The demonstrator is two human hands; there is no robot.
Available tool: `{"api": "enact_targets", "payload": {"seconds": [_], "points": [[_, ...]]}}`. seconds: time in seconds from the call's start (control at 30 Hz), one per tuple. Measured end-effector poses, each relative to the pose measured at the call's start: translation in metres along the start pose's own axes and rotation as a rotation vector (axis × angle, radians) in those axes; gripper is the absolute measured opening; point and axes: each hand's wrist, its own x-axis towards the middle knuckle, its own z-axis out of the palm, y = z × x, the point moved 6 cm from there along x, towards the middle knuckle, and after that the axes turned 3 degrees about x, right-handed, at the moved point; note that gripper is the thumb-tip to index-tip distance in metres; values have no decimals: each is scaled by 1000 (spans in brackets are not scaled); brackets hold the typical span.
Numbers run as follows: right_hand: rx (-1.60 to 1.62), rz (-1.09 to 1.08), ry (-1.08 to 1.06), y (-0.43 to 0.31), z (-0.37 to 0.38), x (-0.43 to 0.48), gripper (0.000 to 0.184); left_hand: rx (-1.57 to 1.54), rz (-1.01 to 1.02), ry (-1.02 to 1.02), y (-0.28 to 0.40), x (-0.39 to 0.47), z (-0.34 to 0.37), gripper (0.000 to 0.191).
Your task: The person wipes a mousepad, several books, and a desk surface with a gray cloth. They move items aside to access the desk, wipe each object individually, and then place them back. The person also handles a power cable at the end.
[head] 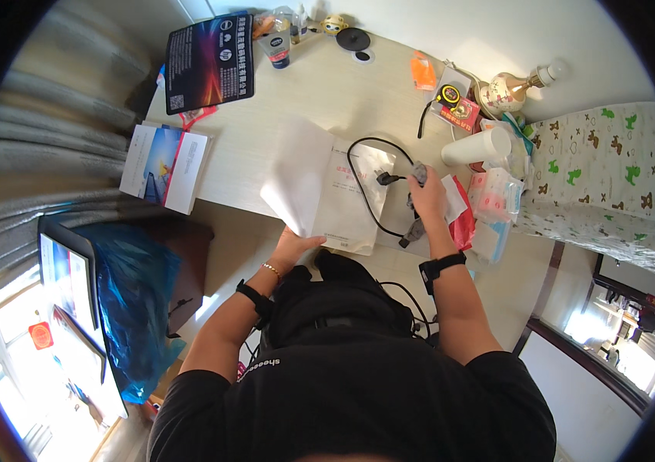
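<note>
An open book (354, 196) with printed pages lies at the desk's near edge, its cover or leaves lifted and curling on the left. My left hand (295, 247) grips the book's lower edge, thumb on the page. My right hand (429, 195) is closed on a bundle of grey fuzzy material (419, 173) at the book's right side. A black power cable (351, 159) loops from that bundle over the book, and its plug (385, 178) rests above the page. The cable's other connector (405, 241) hangs below my right hand, beside more grey material.
A stack of booklets (165, 167) and a black printed mat (209, 63) lie on the left. A tape measure (448, 97), a lamp (503, 93), a white cylinder (476, 146) and plastic packets (496, 196) crowd the right. A facial cleanser tube (277, 49) stands at the back.
</note>
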Motion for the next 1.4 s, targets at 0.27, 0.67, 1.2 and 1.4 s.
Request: {"api": "enact_targets", "payload": {"seconds": [0.27, 0.67, 1.2, 1.4], "points": [[-281, -344, -373, -48, 66, -60, 53, 21, -218, 207, 24, 1, -17, 34], [259, -516, 141, -122, -30, -49, 46, -343, 52, 329, 119, -127, -93, 48], [372, -642, -328, -349, 49, -184, 32, -515, 511, 532, 126, -387, -154, 62], [1102, -776, -427, -390, -32, -271, 22, -579, 589, 758, 72, -479, -156, 58]]}}
